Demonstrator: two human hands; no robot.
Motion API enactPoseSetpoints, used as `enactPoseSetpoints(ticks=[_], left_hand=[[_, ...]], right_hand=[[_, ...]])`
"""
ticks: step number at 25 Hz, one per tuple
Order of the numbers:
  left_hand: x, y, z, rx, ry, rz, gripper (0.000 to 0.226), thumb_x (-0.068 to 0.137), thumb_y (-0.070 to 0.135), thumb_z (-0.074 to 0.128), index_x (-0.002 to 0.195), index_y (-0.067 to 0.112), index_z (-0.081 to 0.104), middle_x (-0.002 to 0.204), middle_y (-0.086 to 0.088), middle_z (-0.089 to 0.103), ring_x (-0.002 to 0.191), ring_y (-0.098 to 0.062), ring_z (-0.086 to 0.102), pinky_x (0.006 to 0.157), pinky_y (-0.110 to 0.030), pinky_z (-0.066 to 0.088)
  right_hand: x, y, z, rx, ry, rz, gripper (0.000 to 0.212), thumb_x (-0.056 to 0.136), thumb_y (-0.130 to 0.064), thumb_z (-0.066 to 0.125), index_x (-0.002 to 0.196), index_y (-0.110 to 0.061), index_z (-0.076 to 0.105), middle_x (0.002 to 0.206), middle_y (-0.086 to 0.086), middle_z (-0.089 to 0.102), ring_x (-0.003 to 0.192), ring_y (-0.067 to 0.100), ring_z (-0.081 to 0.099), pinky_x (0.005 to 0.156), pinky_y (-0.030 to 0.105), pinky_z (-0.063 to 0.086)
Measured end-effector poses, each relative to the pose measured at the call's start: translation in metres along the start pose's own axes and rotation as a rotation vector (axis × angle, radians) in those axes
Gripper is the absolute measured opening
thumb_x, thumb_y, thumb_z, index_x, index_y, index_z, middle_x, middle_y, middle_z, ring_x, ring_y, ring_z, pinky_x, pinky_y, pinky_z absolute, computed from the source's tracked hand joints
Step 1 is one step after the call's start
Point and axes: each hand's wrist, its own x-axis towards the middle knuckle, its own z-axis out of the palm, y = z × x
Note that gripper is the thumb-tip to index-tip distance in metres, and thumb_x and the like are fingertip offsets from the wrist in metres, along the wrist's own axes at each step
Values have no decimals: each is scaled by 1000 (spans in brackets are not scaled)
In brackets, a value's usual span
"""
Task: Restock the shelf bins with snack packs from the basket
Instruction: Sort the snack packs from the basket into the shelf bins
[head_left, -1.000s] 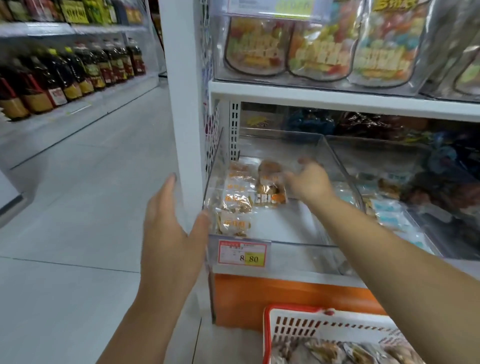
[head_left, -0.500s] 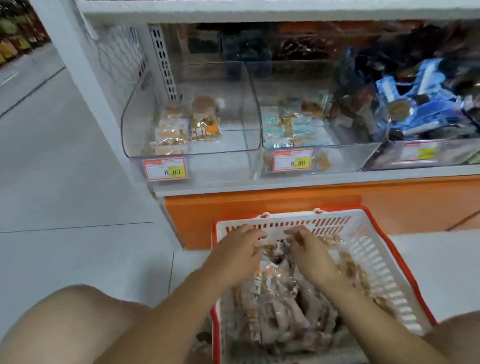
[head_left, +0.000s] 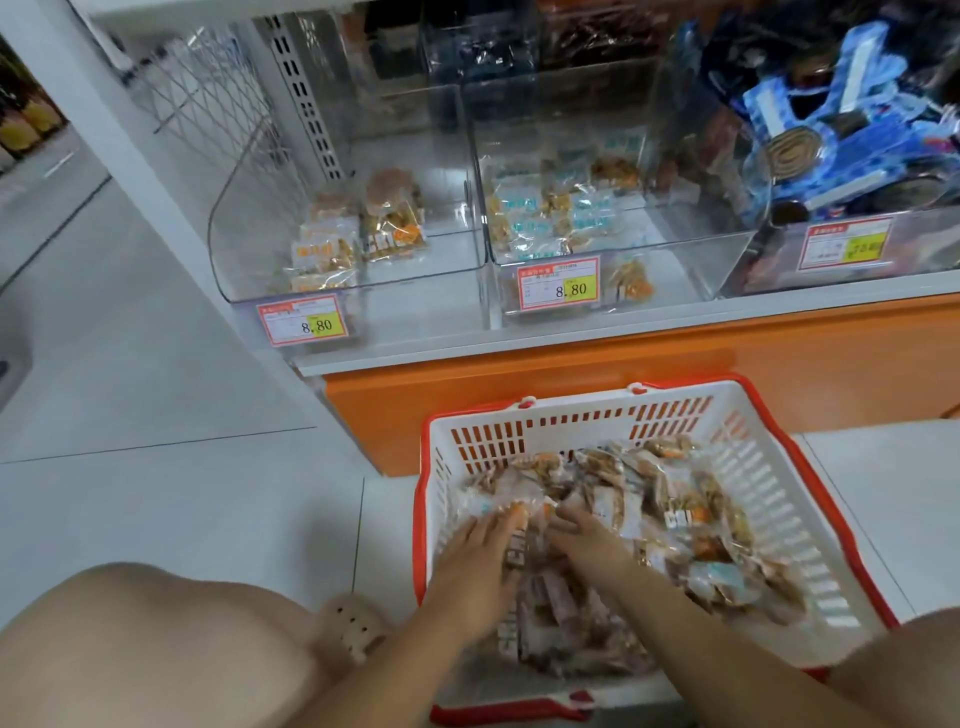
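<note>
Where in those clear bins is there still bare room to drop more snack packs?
The left bin is bare right of its orange packs. The middle bin is bare on its right side, beside the blue-labelled packs. The right bin is heaped with blue packs. The basket is crowded too.

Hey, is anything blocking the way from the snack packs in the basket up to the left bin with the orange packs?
Nothing visible. The left hand and right hand lie on the snack packs in the basket. The left bin is open on top; only its low front wall must be cleared.
</note>
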Motion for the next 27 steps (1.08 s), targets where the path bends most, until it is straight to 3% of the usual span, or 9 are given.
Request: enactPoseSetpoints(ticks=[2,5,9,11,15,18,22,25,27], left_hand=[[1,-3,3,-27,-5,21,78,96,23,50,151,48,-1,163,12,4,151,-20,0,121,-50,13],[4,-6,3,-79,-2,15,80,94,19,55,152,45,6,162,11,13,151,-20,6,121,-48,18],[9,1,-5,-384,144,14,75,90,16,63,148,41,24,145,16,41,135,-8,38,106,-29,42],[16,2,-9,-527,261,-65,70,90,16,64,148,37,31,141,18,42,126,-3,43,103,-29,46],[22,5,-9,-563,301,-156,64,90,21,67,145,35,36,143,9,50,127,-15,52,101,-37,50],[21,7,-10,-574,245,-162,65,91,22,66,146,34,34,140,9,52,123,-14,55,90,-22,50],[22,4,-17,-700,209,-181,68,85,24,72,143,33,38,138,16,50,126,-11,50,102,-38,49],[24,9,-27,-823,172,-207,66,89,31,68,145,34,34,138,17,46,128,-12,45,106,-44,44],[25,15,-35,-924,114,-182,51,90,40,65,137,42,45,136,15,51,122,-14,54,103,-47,47]], right_hand=[[-2,-4,8,-16,23,7,44,92,-38,63,131,-21,52,126,5,61,99,14,59,68,14,43],[-1,-7,12,-8,41,-56,21,91,-30,66,109,-21,61,114,5,66,84,7,59,57,8,43],[-1,-2,7,51,137,-45,11,90,-23,67,95,-13,69,91,5,70,80,16,65,79,34,58],[-4,1,4,91,151,-64,11,92,-24,64,92,-13,67,88,7,69,78,17,63,81,39,57],[0,5,12,-8,70,-49,33,92,-35,62,118,-15,59,113,1,66,101,15,63,85,28,52],[4,0,25,-75,124,-36,19,91,-30,65,104,-16,68,97,-1,70,87,11,65,78,26,55],[-2,-6,11,8,209,-71,8,93,-25,62,92,-18,63,87,-1,67,74,10,62,60,22,48],[-12,-15,-23,269,213,-186,6,95,-15,59,95,-9,61,85,7,70,70,18,65,63,35,57],[-23,-26,-39,310,211,-287,8,96,-15,58,98,-10,65,85,2,72,74,16,69,64,31,59]])
